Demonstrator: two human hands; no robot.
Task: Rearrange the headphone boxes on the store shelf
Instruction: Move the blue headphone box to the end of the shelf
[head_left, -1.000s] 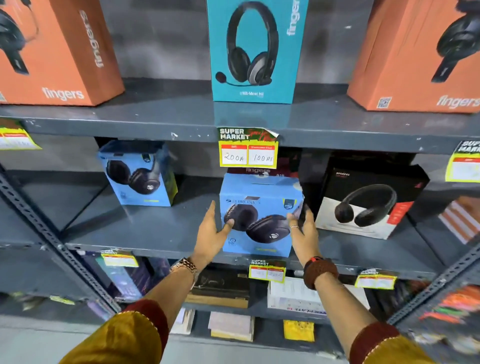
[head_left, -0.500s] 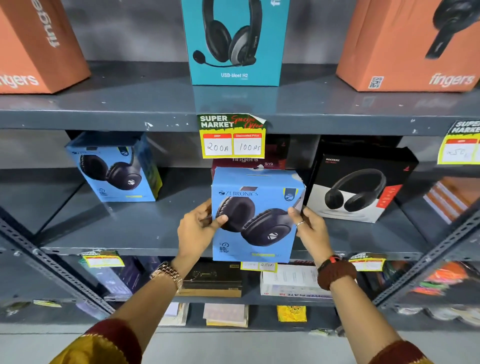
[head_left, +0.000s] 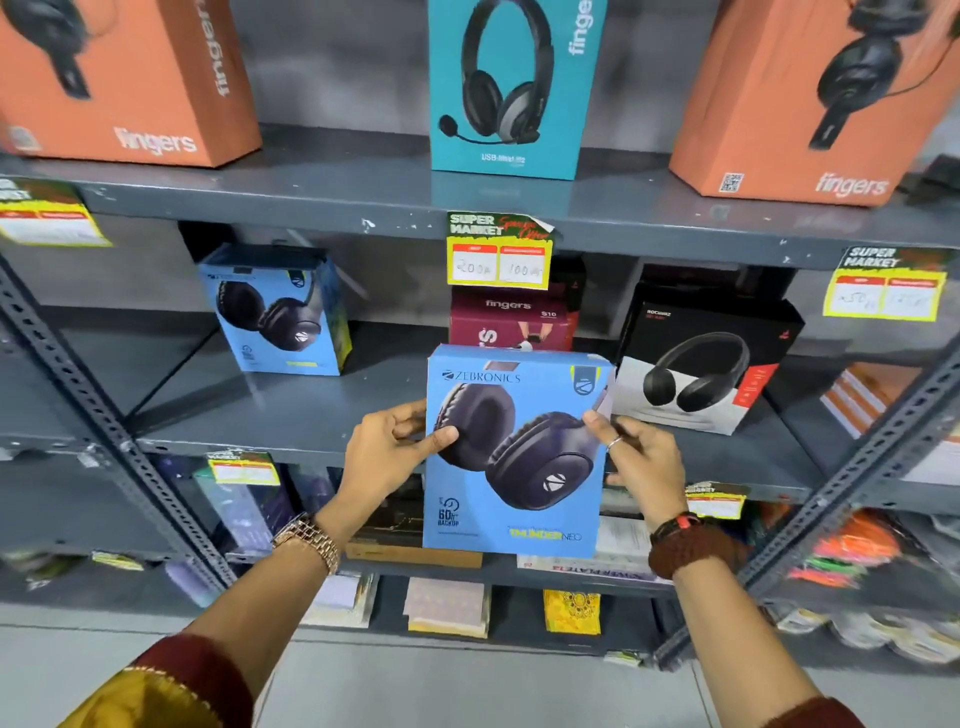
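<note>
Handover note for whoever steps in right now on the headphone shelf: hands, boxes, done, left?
Left hand and right hand: both gripping the blue Zebronics box by its sides, held clear in front of the middle shelf.
A second blue box stands at that shelf's left, the maroon fingers box at centre back, the black-and-white box right.
Done: box lifted off.
Left: set it down in a new spot.
</note>
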